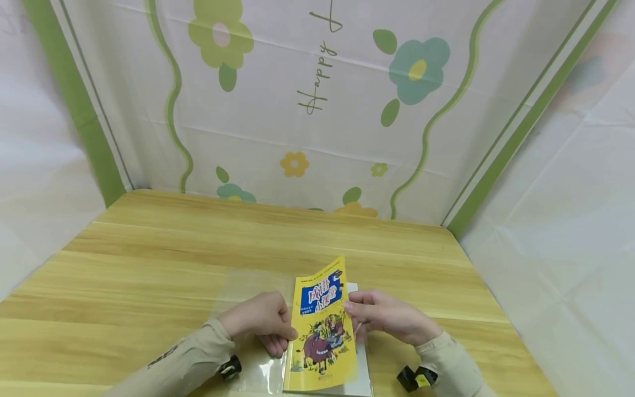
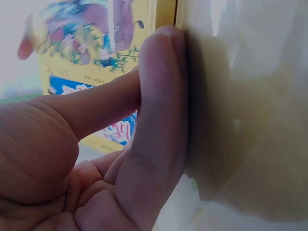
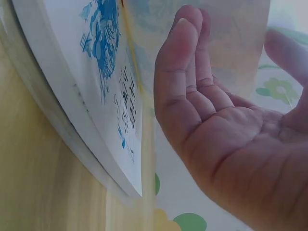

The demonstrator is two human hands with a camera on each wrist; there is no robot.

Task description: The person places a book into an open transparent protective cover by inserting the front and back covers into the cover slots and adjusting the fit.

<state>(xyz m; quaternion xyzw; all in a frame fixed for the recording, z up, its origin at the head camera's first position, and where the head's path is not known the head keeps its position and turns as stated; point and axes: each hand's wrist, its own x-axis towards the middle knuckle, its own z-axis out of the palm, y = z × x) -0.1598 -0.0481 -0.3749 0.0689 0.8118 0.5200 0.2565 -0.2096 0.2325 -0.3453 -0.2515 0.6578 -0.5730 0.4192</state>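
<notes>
A paperback book with a yellow illustrated cover lies near the table's front edge. Its front cover is lifted at the right, baring a white page with blue drawing and black lettering. My right hand pinches that cover's free edge, thumb on the outer face and fingers behind. At the spine, my left hand holds the book's left edge between thumb and curled fingers; the exact contact is partly hidden. A clear plastic sheet spreads out from the spine, under the left hand.
The wooden table runs back to a white cloth printed with flowers. Similar cloth hangs at both sides. Dark wrist-worn devices, such as the one at the right sleeve, sit close to the tabletop.
</notes>
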